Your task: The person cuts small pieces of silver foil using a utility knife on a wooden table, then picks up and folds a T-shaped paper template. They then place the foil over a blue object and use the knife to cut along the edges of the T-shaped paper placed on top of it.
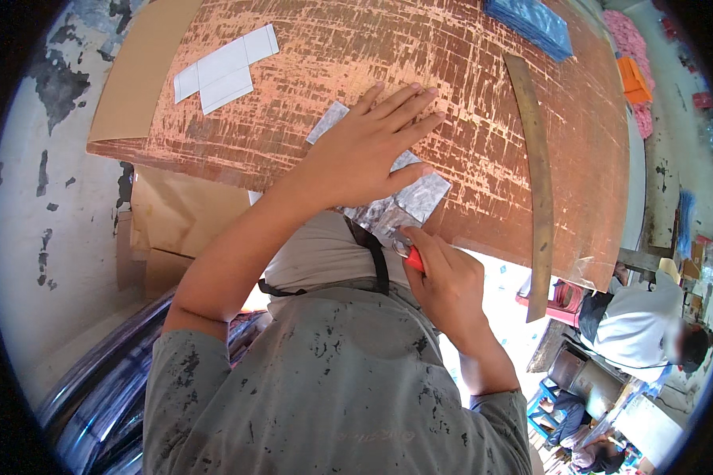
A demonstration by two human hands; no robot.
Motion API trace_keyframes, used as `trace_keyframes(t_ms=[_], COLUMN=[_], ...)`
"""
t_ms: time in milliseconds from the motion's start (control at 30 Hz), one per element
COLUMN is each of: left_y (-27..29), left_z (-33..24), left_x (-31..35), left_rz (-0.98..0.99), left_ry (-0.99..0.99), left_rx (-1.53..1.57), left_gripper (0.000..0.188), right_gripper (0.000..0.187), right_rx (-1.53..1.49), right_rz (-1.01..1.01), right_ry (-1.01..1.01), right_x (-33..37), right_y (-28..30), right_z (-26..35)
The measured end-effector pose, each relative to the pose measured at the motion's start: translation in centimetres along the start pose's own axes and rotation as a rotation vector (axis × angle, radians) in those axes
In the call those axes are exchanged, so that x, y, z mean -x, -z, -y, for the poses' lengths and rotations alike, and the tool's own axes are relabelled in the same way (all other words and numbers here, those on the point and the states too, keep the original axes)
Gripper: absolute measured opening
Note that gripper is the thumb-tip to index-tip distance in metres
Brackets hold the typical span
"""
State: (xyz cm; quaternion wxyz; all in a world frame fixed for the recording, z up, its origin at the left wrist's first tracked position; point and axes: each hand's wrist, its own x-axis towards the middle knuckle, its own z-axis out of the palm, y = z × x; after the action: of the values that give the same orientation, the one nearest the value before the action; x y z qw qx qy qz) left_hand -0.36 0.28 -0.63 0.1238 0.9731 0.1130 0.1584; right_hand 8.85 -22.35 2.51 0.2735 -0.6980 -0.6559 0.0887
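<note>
Pressing my left hand (368, 150) flat on the silvery sheet (420, 198), I keep its fingers straight and slightly spread, pointing toward the upper right of the frame. The sheet lies on the scratched reddish-brown desk (467, 71), just below the middle of the picture. Its long axis runs from the upper left, where a small corner shows past my wrist, down to the lower right, where a wider end sticks out beyond my little finger, close to the desk's near edge. My palm covers most of its middle.

My right hand (448, 289) sits just below that wider end, closed in a fist round a red-handled cutter (410, 255). The grip is tight together on the handle, and the metal tip points up and left, meeting the sheet's lower edge; I cannot tell whether the blade is in the material.

Toward the upper left lies a white cut-out card (226, 67) made of joined rectangles, partly on a brown cardboard sheet (139, 79). A long brass-coloured strip (539, 174) runs down the right side of the desk, and a blue stack (531, 24) rests at the top right. Another person in a white shirt (638, 321) sits at the lower right.
</note>
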Motion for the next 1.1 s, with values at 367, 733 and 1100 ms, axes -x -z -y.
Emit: trace_keyframes(t_ms=[367,733,1100], left_y=[-0.1,-0.2,2.6], left_z=[-0.3,-0.3,-2.4], left_x=[0.0,0.2,1.3], left_rz=[-0.046,-0.032,-0.283], left_ry=[0.004,0.059,0.331], left_rx=[0.043,0.028,0.322], left_gripper=[0.071,0.062,0.04], right_gripper=[0.034,0.014,0.026], right_rx=[0.022,-0.202,0.22], right_rz=[-0.131,-0.107,0.495], right_ry=[0.136,-0.176,-0.909], right_x=[-0.5,5.4,13.2], right_y=[0.2,6.9,9.7], right_z=[-0.8,-2.0,-3.4])
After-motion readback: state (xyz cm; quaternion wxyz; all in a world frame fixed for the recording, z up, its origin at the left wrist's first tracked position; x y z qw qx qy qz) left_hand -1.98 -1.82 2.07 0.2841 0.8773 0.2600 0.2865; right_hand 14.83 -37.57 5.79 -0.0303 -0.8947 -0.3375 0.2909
